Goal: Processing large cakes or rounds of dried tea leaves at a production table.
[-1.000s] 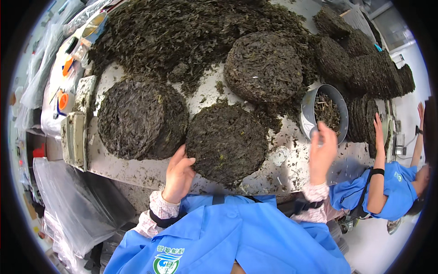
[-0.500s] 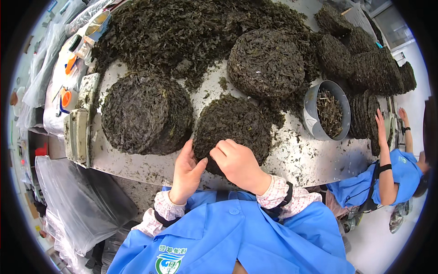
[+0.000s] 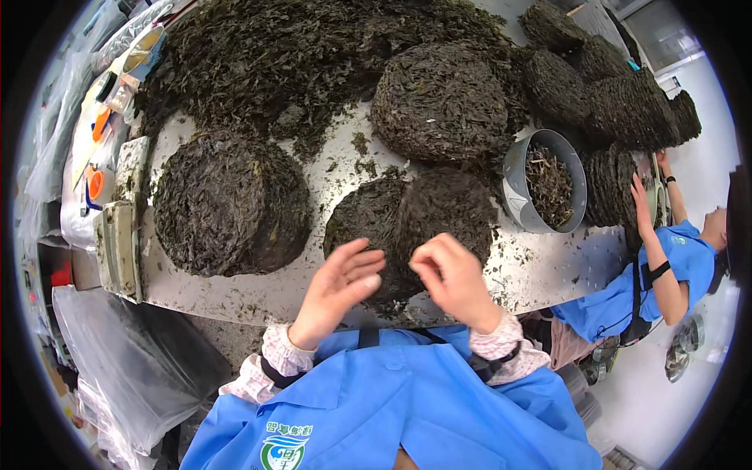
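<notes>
Open tabletop (image 3: 329, 182) left of middle stack (image 3: 356, 215), grey tub (image 3: 577, 178) blocking right

A pale, crumb-strewn worktop (image 3: 188, 291) with a curving front edge carries a loose heap of dark green-brown dried leaf matter (image 3: 298, 63) along its back. In front lie a thick round dark-brown cake on the left (image 3: 231, 204) and flat dark discs, overlapping, at the middle (image 3: 364, 210) — another thick round cake (image 3: 439, 102) behind them. Rightward stands a grey round-walled container (image 3: 514, 180) — dark ridged stacks (image 3: 611, 188) beside it.

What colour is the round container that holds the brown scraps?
The container is grey; the head view shows it best.
</notes>
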A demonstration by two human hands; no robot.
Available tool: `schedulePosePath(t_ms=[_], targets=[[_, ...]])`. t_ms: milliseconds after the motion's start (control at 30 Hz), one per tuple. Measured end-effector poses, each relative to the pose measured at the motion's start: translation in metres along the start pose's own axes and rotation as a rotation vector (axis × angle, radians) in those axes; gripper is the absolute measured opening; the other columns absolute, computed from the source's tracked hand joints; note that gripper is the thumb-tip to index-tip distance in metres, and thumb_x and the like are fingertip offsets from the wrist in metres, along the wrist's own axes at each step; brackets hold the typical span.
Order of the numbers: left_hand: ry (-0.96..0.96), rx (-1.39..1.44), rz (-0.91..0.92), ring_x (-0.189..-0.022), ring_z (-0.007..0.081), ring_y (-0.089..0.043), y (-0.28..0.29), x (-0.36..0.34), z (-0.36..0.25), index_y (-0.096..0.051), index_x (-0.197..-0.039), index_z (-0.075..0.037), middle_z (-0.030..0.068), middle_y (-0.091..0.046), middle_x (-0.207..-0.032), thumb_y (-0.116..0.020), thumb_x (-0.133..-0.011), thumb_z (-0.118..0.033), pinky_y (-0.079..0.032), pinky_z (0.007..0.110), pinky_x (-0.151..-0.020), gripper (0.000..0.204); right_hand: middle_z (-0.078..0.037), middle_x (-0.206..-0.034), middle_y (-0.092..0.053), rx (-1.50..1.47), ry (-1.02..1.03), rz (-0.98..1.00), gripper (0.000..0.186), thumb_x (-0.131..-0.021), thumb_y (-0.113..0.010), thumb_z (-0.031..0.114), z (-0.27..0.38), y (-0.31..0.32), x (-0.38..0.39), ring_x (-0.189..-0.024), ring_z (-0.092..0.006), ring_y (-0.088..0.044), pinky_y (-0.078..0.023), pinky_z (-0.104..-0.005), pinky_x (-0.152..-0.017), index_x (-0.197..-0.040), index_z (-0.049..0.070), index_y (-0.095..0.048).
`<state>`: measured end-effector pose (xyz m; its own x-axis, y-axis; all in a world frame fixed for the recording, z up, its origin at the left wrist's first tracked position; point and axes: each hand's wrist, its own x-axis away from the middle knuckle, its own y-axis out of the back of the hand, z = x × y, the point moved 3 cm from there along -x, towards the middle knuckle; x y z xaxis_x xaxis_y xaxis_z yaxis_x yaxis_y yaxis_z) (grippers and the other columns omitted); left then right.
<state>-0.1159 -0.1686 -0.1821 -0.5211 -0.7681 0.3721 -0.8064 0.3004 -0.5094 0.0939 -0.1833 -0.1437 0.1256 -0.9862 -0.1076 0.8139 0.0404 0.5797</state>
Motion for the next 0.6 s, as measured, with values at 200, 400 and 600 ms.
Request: schedulePosePath(t_ms=[200, 400, 600], targets=[[0.016, -0.106, -0.084, -0.127, 0.0281, -0.058, 0.004, -0.014, 0.009, -0.036, -0.147, 0.005, 0.0220, -0.055, -0.139, -0.067, -0.096, -0.002, -0.049, 0.039, -0.107, 0.061, -0.012, -0.088, -0.060, 0.091, -0.050, -0.192, 0.005, -0.091, -0.065, 0.003, -0.008, 0.009, -0.004, -0.078, -0.0308, -0.062, -0.050, -0.0384, -0.067, -0.092, 0.005, -0.061], [-0.033, -0.119, -0.089, -0.126, 0.0278, -0.059, -0.005, -0.016, 0.003, -0.042, -0.143, 0.006, 0.0215, -0.058, -0.134, -0.065, -0.098, -0.002, -0.050, 0.038, -0.106, 0.051, -0.008, -0.088, -0.060, 0.269, -0.245, -0.532, 0.004, -0.095, -0.064, 0.005, -0.073, 0.095, 0.053, -0.076, -0.0191, -0.058, -0.048, -0.0306, -0.070, -0.095, 0.001, -0.062], [-0.033, -0.577, -0.098, -0.107, 0.0195, -0.066, -0.013, -0.053, 0.009, -0.048, -0.137, 0.006, 0.0175, -0.067, -0.116, -0.072, -0.094, -0.007, -0.055, 0.032, -0.092, 0.050, -0.011, -0.102, -0.072, 0.253, -0.424, -0.723, 0.021, -0.097, -0.064, 0.006, -0.075, 0.130, 0.054, -0.085, -0.0164, -0.067, -0.053, -0.0298, -0.075, -0.117, 0.000, -0.067]])
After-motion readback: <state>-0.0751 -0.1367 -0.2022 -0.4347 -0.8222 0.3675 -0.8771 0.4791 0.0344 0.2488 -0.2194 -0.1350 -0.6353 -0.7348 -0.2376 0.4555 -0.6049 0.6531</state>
